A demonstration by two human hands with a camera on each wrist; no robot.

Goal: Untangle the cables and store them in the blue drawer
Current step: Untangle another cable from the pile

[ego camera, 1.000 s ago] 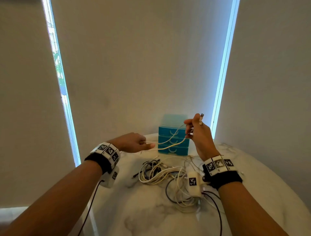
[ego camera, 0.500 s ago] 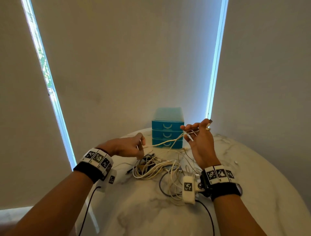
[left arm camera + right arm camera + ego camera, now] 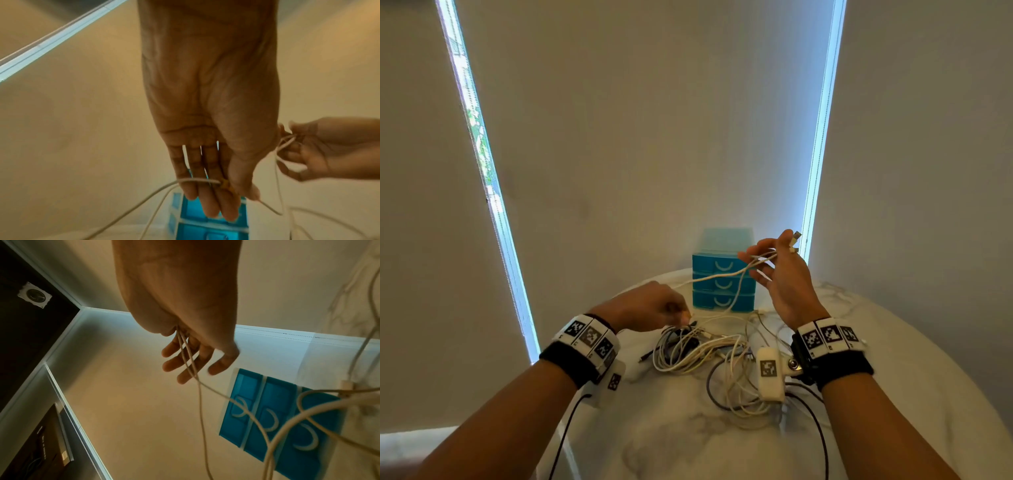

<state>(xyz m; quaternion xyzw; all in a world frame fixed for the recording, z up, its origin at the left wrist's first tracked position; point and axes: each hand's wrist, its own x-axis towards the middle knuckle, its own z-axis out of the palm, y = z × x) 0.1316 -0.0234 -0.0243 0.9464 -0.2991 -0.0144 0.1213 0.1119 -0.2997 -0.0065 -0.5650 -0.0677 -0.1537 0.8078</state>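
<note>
A tangle of white and black cables [image 3: 688,353] lies on the marble table in front of a blue three-drawer unit [image 3: 709,265], all drawers closed. My right hand [image 3: 770,257] is raised before the drawers. Its thumb pins folded loops of a white cable [image 3: 736,271] against spread fingers, and the USB plug [image 3: 796,235] sticks out above. In the right wrist view, the strands [image 3: 186,352] run from the right hand [image 3: 185,356] down past the drawers [image 3: 277,418]. My left hand [image 3: 685,318] is low at the tangle's far edge, pinching the same white cable [image 3: 197,180] between thumb and forefinger [image 3: 226,185].
The round marble table [image 3: 654,438] stands against closed blinds, with its edge curving off on the right. The right wrist camera [image 3: 770,375] hangs above the near part of the tangle, and black wrist wires [image 3: 822,442] trail toward me.
My left hand has dropped from level with the drawers to the tangle, still pinching the cable. My right hand stays raised, its fingers spread wider, with more loops gathered.
</note>
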